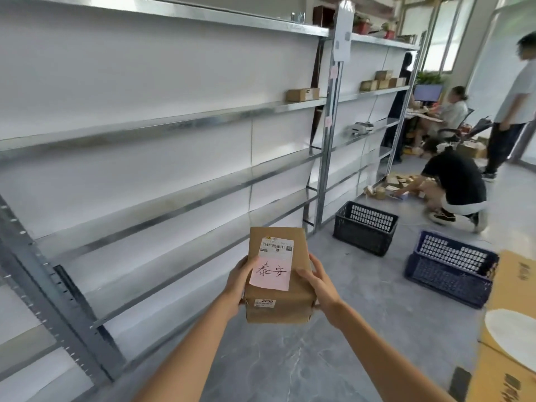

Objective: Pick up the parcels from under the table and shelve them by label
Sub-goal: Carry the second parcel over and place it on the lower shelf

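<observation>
Both hands — left hand [240, 281], right hand [314, 281] — grip the parcel [278, 277] at chest height before the shelves [174, 123]; read pink label [271, 272] first, match the bay, slide in flat.

Two bare forearms enter from the bottom of the frame, with no sleeve, watch, band or glove on either. The left hand [238, 281] and the right hand [318, 281] carry no rings. Fingernails are short and plain. The rest of the body is out of view.
</observation>
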`<state>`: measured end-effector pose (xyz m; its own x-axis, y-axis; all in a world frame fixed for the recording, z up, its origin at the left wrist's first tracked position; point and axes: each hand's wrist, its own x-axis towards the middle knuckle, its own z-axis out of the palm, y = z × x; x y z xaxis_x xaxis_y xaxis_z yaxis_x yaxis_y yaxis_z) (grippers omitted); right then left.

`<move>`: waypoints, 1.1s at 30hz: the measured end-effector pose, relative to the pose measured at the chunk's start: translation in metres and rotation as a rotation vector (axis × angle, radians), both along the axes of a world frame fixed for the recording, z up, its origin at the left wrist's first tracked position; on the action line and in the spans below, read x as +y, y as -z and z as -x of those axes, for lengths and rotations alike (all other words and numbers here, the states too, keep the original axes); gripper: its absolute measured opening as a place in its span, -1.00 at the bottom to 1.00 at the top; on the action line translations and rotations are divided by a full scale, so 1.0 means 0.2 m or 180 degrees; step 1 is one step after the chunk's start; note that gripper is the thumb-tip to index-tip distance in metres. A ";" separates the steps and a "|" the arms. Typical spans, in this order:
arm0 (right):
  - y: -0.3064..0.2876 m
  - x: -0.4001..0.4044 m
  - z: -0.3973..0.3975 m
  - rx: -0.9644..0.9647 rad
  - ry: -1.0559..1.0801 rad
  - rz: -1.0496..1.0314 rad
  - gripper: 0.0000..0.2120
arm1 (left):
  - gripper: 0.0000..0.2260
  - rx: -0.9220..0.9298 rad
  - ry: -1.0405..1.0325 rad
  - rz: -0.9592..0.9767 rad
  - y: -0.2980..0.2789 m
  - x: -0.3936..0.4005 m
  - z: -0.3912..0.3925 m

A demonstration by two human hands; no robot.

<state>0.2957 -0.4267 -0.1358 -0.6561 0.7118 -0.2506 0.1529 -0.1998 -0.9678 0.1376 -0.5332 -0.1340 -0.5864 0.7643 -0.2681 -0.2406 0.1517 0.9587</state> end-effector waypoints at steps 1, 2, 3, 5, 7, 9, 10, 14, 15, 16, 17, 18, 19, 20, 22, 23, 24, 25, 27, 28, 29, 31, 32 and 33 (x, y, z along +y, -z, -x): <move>-0.01 0.07 0.04 0.0011 0.0076 -0.0007 -0.46 | -0.45 0.0001 0.0067 -0.0038 0.00 0.09 0.05; -0.02 0.13 0.08 0.0026 0.0151 0.0001 -0.48 | -0.45 -0.0001 0.0124 -0.0065 -0.01 0.17 0.11; -0.03 0.20 0.12 0.0040 0.0225 0.0004 -0.49 | -0.45 0.0011 0.0180 -0.0081 -0.02 0.26 0.17; -0.06 0.33 0.20 0.0057 0.0325 -0.0005 -0.49 | -0.47 0.0008 0.0280 -0.0092 -0.04 0.43 0.27; -0.08 0.45 0.27 0.0047 0.0439 -0.0009 -0.49 | -0.58 -0.0013 0.0388 -0.0075 -0.05 0.59 0.36; -0.10 0.57 0.33 0.0018 0.0557 -0.0025 -0.48 | -0.64 -0.0040 0.0489 -0.0089 -0.05 0.75 0.44; -0.10 0.63 0.35 0.0000 0.0603 -0.0015 -0.48 | -0.63 -0.0027 0.0549 -0.0110 -0.05 0.82 0.48; -0.09 0.84 0.40 -0.0046 0.0819 0.0048 -0.44 | -0.48 0.0061 0.0765 -0.0204 -0.05 1.07 0.55; -0.09 0.89 0.40 -0.0060 0.0866 0.0062 -0.43 | -0.47 0.0083 0.0828 -0.0205 -0.05 1.13 0.56; -0.09 0.94 0.41 -0.0070 0.0905 0.0073 -0.43 | -0.48 0.0095 0.0887 -0.0209 -0.04 1.18 0.57; -0.09 0.99 0.41 -0.0078 0.0940 0.0080 -0.43 | -0.52 0.0104 0.0935 -0.0212 -0.03 1.25 0.59; -0.09 1.04 0.42 -0.0081 0.0977 0.0091 -0.43 | -0.56 0.0102 0.0972 -0.0204 -0.02 1.31 0.60; -0.08 1.09 0.42 -0.0085 0.1014 0.0095 -0.43 | -0.58 0.0104 0.1010 -0.0187 -0.02 1.38 0.62; -0.08 1.15 0.43 -0.0083 0.1047 0.0100 -0.44 | -0.60 0.0111 0.1051 -0.0165 -0.02 1.45 0.63; -0.07 1.28 0.43 -0.0065 0.1109 0.0104 -0.46 | -0.63 0.0115 0.1109 -0.0158 -0.03 1.60 0.63; -0.07 1.36 0.44 -0.0044 0.1157 0.0107 -0.48 | -0.64 0.0105 0.1131 -0.0168 -0.03 1.68 0.63; -0.07 1.44 0.44 -0.0022 0.1206 0.0114 -0.50 | -0.65 0.0094 0.1138 -0.0180 -0.04 1.77 0.62; -0.07 1.52 0.44 -0.0004 0.1248 0.0115 -0.52 | -0.65 0.0091 0.1145 -0.0196 -0.04 1.85 0.62; -0.08 1.69 0.43 0.0031 0.1298 0.0107 -0.56 | -0.65 0.0092 0.1177 -0.0211 -0.05 2.03 0.62; -0.08 1.78 0.43 0.0054 0.1327 0.0108 -0.58 | -0.65 0.0086 0.1189 -0.0204 -0.05 2.13 0.61; -0.09 1.87 0.42 0.0080 0.1358 0.0108 -0.60 | -0.66 0.0081 0.1196 -0.0196 -0.06 2.22 0.60; -0.11 2.05 0.41 0.0108 0.1400 0.0096 -0.63 | -0.67 0.0038 0.1212 -0.0241 -0.09 2.40 0.59; -0.11 2.13 0.40 0.0107 0.1409 0.0089 -0.63 | -0.66 0.0031 0.1229 -0.0251 -0.10 2.49 0.58; -0.12 2.22 0.39 0.0106 0.1413 0.0074 -0.63 | -0.63 0.0011 0.1229 -0.0260 -0.11 2.58 0.57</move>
